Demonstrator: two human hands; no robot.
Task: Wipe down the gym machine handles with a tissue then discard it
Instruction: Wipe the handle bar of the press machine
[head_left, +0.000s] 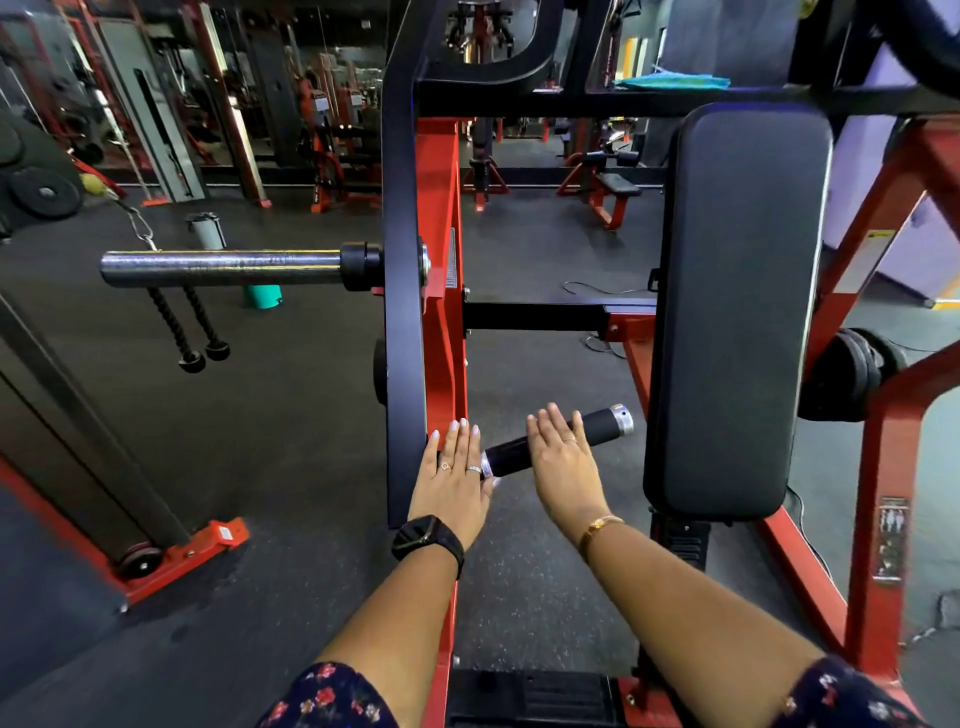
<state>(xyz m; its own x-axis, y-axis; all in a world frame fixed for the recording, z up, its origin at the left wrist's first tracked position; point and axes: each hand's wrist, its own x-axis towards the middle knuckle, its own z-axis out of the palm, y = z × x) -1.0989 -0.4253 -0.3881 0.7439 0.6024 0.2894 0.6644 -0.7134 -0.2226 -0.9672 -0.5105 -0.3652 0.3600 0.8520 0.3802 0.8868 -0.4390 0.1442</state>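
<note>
A black machine handle (597, 423) with silver end caps sticks out to the right from the black and red frame arm (402, 322). My left hand (454, 480) is flat, fingers straight, by the handle's base against the frame arm. My right hand (563, 462) hovers flat over the middle of the handle, fingers straight. Neither hand holds anything. No tissue is in sight.
A black back pad (737, 312) stands upright to the right of the handle. A chrome weight sleeve (223, 267) juts left from the frame. A rope attachment (195, 338) hangs below it. A teal cloth (670, 81) lies on the top bar. Rubber floor all around.
</note>
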